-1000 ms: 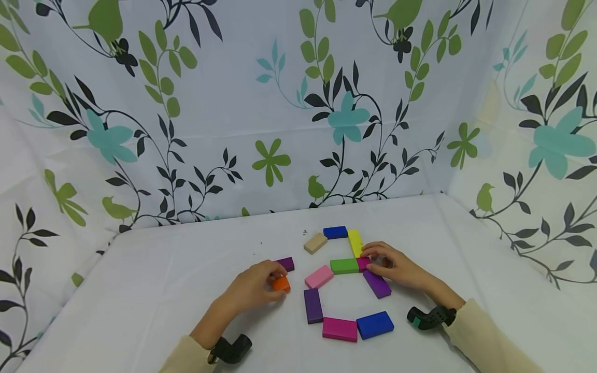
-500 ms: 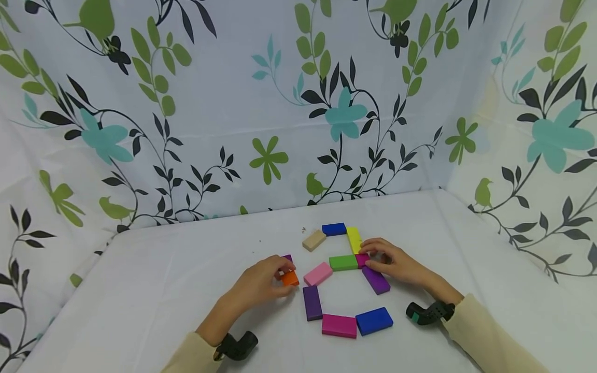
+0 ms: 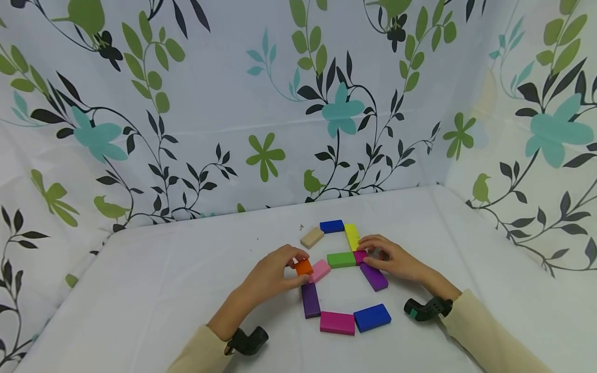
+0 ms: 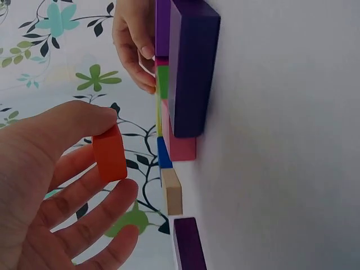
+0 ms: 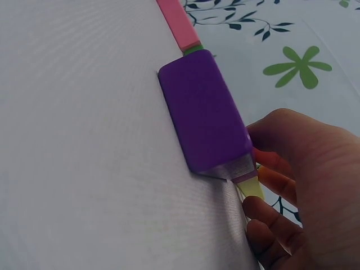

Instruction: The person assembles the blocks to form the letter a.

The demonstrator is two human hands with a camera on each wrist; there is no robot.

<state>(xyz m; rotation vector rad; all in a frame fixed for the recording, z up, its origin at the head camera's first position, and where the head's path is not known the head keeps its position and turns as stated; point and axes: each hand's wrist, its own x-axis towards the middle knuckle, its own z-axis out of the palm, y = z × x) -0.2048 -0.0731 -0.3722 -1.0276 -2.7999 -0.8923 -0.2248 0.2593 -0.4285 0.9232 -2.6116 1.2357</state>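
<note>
My left hand (image 3: pixel 275 272) pinches an orange block (image 3: pixel 303 267) between thumb and fingers. It overlaps the pink block (image 3: pixel 320 271) in the head view; the left wrist view shows the orange block (image 4: pixel 110 154) held up off the cloth. My right hand (image 3: pixel 391 257) has its thumb and fingers around the small magenta block (image 3: pixel 359 257), where the green block (image 3: pixel 341 259), yellow block (image 3: pixel 352 237) and purple block (image 3: pixel 373 277) meet. From the right wrist, the purple block (image 5: pixel 205 112) hides most of that grip. A dark purple block (image 3: pixel 310 300) lies below the pink one.
A larger magenta block (image 3: pixel 337 323) and a blue block (image 3: pixel 372 317) lie nearest me. Another blue block (image 3: pixel 331 226) and a beige block (image 3: pixel 312 238) sit at the far end. One more purple block (image 4: pixel 189 244), hidden in the head view, lies on the white cloth (image 3: pixel 186 290).
My left hand has carried the orange block to the right, over to the pink block, and now covers the purple block beside it. The right hand has stayed at the small magenta block.
</note>
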